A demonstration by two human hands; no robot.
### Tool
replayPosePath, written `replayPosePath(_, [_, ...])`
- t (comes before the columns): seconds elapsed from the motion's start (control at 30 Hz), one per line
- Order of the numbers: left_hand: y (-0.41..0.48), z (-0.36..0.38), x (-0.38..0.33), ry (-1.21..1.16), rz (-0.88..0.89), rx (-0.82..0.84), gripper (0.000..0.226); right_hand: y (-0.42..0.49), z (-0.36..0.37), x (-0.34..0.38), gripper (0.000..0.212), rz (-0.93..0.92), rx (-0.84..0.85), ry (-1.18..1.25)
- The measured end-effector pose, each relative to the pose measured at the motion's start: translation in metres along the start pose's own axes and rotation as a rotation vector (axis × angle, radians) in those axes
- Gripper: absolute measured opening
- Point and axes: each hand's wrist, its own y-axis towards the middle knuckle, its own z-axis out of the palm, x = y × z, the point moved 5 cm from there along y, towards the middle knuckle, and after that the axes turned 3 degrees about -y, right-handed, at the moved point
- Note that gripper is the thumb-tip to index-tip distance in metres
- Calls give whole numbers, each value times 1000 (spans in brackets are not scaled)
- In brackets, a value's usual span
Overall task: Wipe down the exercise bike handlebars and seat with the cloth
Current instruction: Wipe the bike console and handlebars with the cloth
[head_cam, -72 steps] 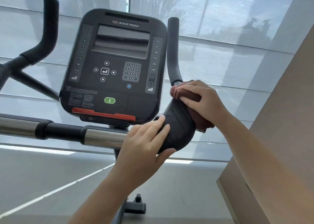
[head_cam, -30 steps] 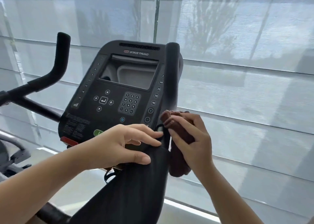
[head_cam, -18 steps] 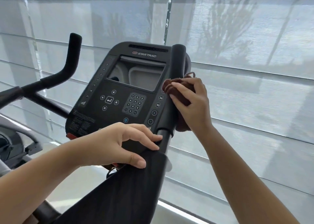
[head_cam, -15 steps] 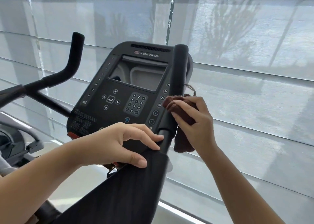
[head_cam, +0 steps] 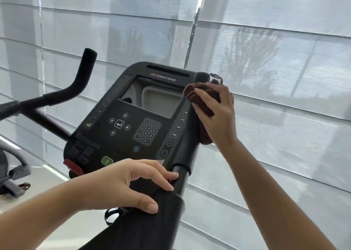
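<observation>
Cloth (head_cam: 190,95) slid up right handlebar (head_cam: 185,149) — pale blinds (head_cam: 284,135) behind, probably window.

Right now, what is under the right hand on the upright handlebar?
A brown cloth, which the right hand holds against the right handlebar near its top. The bar beneath the cloth is covered and cannot be seen.

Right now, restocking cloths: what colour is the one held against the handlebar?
Dark reddish-brown cloth, clearest in the head view.
</observation>
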Motion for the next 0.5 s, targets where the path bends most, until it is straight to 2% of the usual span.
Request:
replayPosePath(0.2, [-1,-1,1,-2,11,-19,36,-89,-16,8,34,189,161,290])
replayPosePath(0.27, [-1,0,1,-9,12,-21,35,-80,-21,10,34,156,189,265])
replayPosePath(0.37, [-1,1,1,-31,-4,-18,35,-34,-21,5,33,124,99,163])
replayPosePath(0.5, [-1,2,2,-61,-17,-10,33,4,-7,3,35,216,-15,149])
